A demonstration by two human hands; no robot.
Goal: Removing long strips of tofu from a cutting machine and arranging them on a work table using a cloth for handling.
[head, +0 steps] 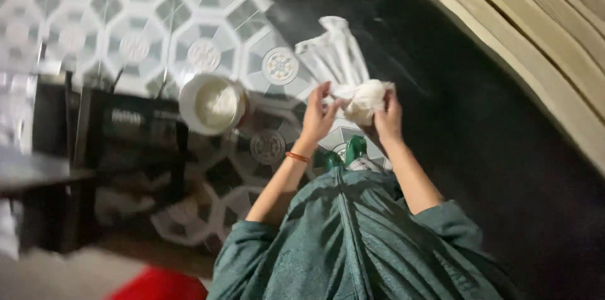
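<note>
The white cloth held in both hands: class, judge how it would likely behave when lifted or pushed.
The white cloth is probably floppy: it bunches between the left hand and right hand, with a loose end trailing away. It seems light, gripped mostly by fingers. Pushed, it would likely crumple rather than roll.

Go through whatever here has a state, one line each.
white cloth: bunched at the hands, tail lying on the dark surface
left hand: fingers on cloth
right hand: gripping cloth
white bowl: upright, pale contents
</note>
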